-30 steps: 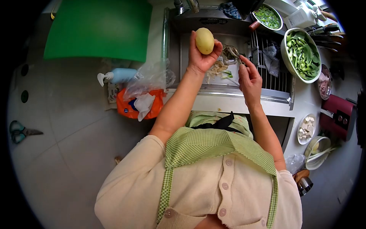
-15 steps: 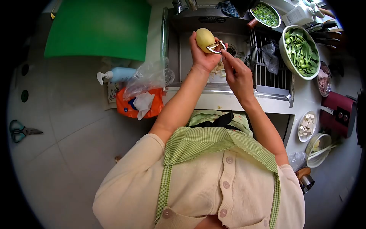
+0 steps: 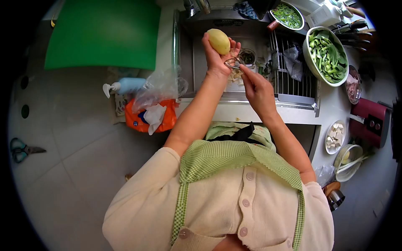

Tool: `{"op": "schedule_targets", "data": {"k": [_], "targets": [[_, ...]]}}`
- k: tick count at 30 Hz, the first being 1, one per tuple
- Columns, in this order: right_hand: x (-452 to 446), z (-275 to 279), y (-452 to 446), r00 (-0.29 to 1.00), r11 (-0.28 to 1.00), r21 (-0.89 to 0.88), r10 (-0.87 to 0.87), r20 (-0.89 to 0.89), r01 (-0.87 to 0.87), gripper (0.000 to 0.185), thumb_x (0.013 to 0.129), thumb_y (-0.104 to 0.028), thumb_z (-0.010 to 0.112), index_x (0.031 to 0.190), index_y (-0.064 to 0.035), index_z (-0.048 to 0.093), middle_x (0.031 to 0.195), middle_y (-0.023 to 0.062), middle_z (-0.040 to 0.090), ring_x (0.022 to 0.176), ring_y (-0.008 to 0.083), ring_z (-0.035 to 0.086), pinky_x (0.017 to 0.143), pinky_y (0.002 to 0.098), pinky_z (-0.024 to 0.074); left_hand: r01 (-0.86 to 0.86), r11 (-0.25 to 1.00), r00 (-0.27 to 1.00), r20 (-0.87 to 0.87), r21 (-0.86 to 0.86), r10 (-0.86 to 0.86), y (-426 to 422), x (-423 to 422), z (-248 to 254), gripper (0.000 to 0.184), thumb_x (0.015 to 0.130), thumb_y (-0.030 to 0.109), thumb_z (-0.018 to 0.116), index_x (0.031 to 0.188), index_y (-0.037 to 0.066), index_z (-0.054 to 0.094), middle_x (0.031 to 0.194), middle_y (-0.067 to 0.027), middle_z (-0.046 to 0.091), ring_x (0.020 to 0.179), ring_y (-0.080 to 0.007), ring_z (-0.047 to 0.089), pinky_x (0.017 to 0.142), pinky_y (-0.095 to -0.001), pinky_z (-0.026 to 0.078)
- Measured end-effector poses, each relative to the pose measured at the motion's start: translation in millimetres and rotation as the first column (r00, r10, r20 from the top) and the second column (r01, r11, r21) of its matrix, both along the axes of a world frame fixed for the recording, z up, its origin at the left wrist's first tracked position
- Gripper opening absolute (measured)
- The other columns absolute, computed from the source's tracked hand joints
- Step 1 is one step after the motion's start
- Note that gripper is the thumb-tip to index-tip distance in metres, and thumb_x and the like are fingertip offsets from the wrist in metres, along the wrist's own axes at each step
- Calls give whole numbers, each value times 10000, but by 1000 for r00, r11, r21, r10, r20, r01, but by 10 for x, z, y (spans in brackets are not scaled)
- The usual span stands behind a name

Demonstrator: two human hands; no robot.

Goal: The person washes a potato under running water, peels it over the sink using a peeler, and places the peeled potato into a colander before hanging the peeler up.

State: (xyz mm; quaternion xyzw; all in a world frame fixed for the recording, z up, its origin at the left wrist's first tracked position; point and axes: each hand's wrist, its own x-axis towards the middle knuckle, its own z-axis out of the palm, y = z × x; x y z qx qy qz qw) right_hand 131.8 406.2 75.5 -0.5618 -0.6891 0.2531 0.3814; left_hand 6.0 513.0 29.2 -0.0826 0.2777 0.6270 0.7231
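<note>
A peeled, pale yellow potato point(image 3: 219, 41) rests in my left hand point(image 3: 216, 60), above the sink point(image 3: 194, 69). The thumb and palm hold it while several fingers stretch out to the right. My right hand point(image 3: 258, 88) grips a metal peeler point(image 3: 233, 63) by its handle, fingers closed. The peeler's head is close to the left palm, just below the potato and apart from it. Pale peelings point(image 3: 235, 78) lie in the sink beneath the hands, near the drain point(image 3: 247, 57).
A wire rack point(image 3: 293, 90) spans the sink's right side. Beyond it stand a bowl of greens point(image 3: 326, 56), a pan of chopped greens point(image 3: 288, 16) and a plate of white cubes point(image 3: 335, 137). Left are a green board point(image 3: 104, 35), a blue pump bottle point(image 3: 130, 85) and an orange wipes pack point(image 3: 161, 119).
The peeler has come off the potato's side and moved down and left, toward the left palm. My left hand's fingers have opened out, and the potato sits slightly further left.
</note>
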Motion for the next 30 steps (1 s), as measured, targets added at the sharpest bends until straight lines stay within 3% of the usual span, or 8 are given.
{"op": "schedule_targets", "data": {"k": [3,5,7,9,13,16,25,30], "targets": [[76,94,-18,983,990,-141,-49,-179,24,268,885,-73,610,1151,-82,634,703,102,589,522,179,490,515,303,415,180,967,979,64,183,-194,19,-100,43,587,771,594,580,852,12,589,761,-116,611,796,-257,605,863,-434,489],[152,-62,-25,955,989,-88,-137,-262,117,256,905,-75,594,1159,-67,627,616,44,491,518,103,414,501,241,367,151,971,980,100,183,-171,17,-118,97,618,761,605,586,907,5,580,791,-116,573,811,-248,563,807,-381,468],[271,-360,8,947,966,-210,-204,-249,153,255,921,-108,571,1166,-60,626,620,56,517,533,101,437,512,258,384,216,916,925,229,339,-303,-29,-173,15,648,767,603,580,989,-6,559,848,-109,523,773,-230,504,746,-340,420],[551,-989,-1,991,845,-530,-118,-61,68,265,937,-159,546,1169,-59,627,636,71,545,560,95,462,537,276,402,230,881,888,281,413,-364,-35,-219,-96,698,773,620,580,1078,-6,542,891,-102,479,736,-212,460,717,-330,390],[445,-497,-111,948,867,-498,-185,-260,33,284,950,-189,547,1199,-71,614,655,-9,538,582,59,430,539,238,375,307,808,850,238,503,-471,-129,-329,-114,727,809,617,567,1217,18,513,1002,-133,533,828,-229,527,745,-341,438],[423,-442,-50,894,888,-452,-270,-358,88,289,950,-174,553,1220,-86,607,646,-30,502,578,41,396,523,219,347,307,891,924,120,334,-364,-137,-310,-10,672,839,563,570,1243,30,504,1164,-177,547,973,-279,571,842,-384,489],[345,32,98,964,987,-153,-93,-251,55,277,910,-70,597,1184,-68,633,608,-35,440,544,38,342,479,217,303,468,800,877,-84,375,-474,-230,-392,-192,616,837,448,645,1288,60,484,1179,-122,575,1009,-251,590,787,-431,533],[307,191,122,974,999,-45,-20,-226,10,271,894,-59,608,1164,-61,638,657,19,521,526,56,367,478,233,333,502,755,864,-204,422,-460,-301,-378,-120,686,804,450,679,1314,51,455,1153,-88,583,992,-234,596,764,-420,530]]}}
